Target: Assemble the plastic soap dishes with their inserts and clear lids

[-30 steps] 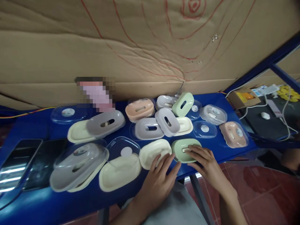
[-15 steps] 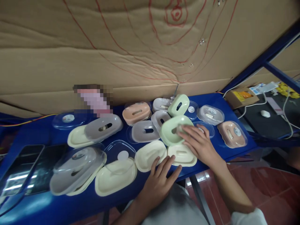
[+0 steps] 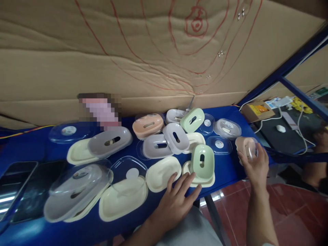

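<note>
My left hand (image 3: 176,200) lies flat with fingers spread at the front edge of the blue table (image 3: 225,167), its fingertips touching a cream tray (image 3: 161,169) and the cream tray under a green slotted insert (image 3: 203,161). The green insert rests crosswise on that tray. My right hand (image 3: 252,164) is at the table's right end, fingers curled round a pink soap dish with a clear lid (image 3: 246,147).
Several soap dish parts cover the table: grey inserts (image 3: 110,141), a pink dish (image 3: 148,125), a green insert (image 3: 192,119), clear lids (image 3: 219,144), cream trays (image 3: 123,198). Dark phones (image 3: 15,186) lie at left. A cardboard wall (image 3: 128,51) stands behind. Another person's hand (image 3: 320,136) shows far right.
My right hand set the green insert down on the cream tray, then moved right and took hold of the pink lidded dish. My left hand stayed put.
</note>
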A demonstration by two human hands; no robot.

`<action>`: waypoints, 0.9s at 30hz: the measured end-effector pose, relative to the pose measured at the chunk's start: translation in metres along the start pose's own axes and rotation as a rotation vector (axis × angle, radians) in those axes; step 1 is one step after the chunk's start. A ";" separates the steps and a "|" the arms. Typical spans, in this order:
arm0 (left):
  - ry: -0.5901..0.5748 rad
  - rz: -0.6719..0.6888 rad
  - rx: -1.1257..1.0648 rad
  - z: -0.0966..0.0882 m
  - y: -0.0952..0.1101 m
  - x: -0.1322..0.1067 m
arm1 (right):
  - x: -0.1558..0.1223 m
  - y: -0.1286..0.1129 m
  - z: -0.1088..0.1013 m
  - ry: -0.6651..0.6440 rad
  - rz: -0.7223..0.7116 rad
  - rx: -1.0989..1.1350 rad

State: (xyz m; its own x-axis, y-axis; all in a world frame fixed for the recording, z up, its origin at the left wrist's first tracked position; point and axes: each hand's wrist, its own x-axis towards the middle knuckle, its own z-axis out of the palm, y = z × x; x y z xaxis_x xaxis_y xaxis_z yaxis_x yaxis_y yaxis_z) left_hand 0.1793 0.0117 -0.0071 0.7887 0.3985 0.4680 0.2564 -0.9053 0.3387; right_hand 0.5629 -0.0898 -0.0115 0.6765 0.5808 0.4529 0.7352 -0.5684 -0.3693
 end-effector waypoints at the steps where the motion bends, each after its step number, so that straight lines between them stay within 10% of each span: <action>1: -0.005 0.015 0.005 0.002 0.002 0.002 | -0.011 -0.011 0.004 0.089 -0.017 0.049; 6: 0.069 -0.109 -0.255 -0.003 0.007 0.012 | -0.061 -0.085 0.009 0.151 -0.201 0.336; 15: 0.637 -0.718 -0.972 -0.040 -0.020 0.036 | 0.009 -0.237 0.022 -0.682 -0.944 0.964; 20: 0.867 -0.832 -0.850 -0.052 -0.047 0.029 | 0.053 -0.292 0.037 -0.748 -1.076 0.818; 27: 0.925 -0.893 -0.862 -0.053 -0.065 0.019 | 0.091 -0.302 0.062 -0.623 -0.965 0.412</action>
State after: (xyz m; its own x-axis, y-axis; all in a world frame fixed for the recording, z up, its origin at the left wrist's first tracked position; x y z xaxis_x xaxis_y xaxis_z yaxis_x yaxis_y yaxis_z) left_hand 0.1478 0.0857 0.0226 -0.1327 0.9880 0.0785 -0.2053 -0.1049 0.9731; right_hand 0.4051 0.1713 0.0912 -0.3334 0.9066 0.2585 0.8289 0.4126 -0.3778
